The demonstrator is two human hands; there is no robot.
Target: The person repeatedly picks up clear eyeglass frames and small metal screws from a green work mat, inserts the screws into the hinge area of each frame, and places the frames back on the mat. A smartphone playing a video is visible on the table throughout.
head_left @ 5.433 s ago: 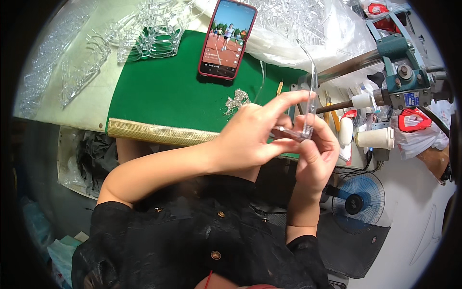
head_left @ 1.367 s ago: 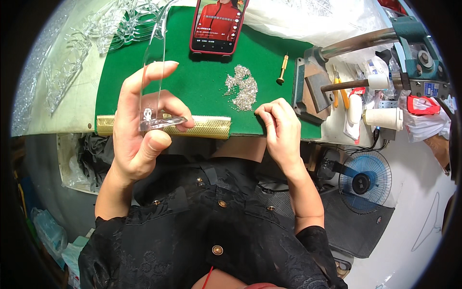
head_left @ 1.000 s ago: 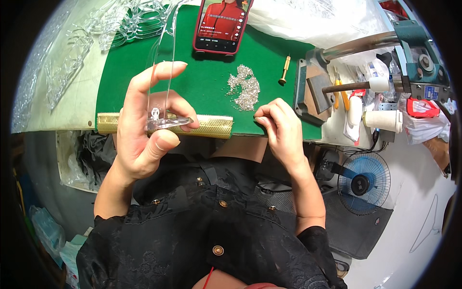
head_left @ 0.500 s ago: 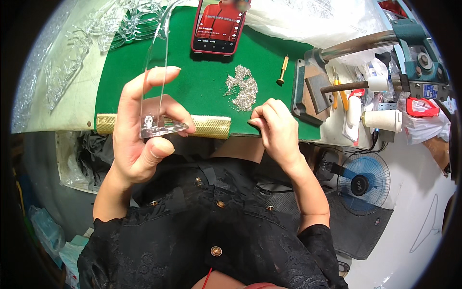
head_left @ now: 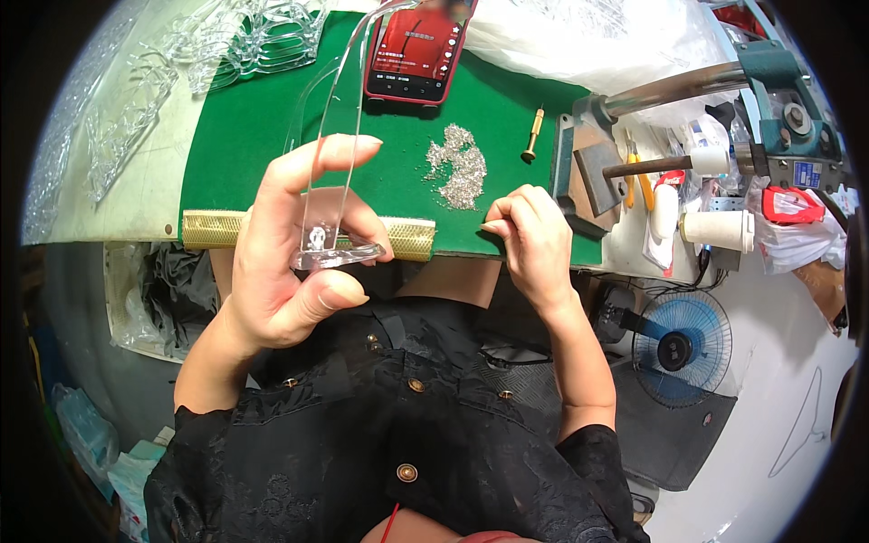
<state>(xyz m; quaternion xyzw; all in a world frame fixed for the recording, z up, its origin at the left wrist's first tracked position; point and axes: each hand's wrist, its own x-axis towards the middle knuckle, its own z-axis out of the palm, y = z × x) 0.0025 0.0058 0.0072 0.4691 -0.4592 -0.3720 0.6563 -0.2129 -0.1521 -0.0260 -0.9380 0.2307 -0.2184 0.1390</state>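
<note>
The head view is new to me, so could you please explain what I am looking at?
There is no robot here: these are a person's two bare hands, seen from a camera worn on the head and looking down. Its wide lens bends straight edges near the rim.

The left hand holds up a clear plastic piece. The right hand is at the table's front edge, fingertips drawn together; whether they pinch anything is too small to tell.

On the green mat lie a pile of tiny silvery bits and a slim gold-coloured tool. A red-edged phone is farther back, and a metal stand is on the right.
</note>
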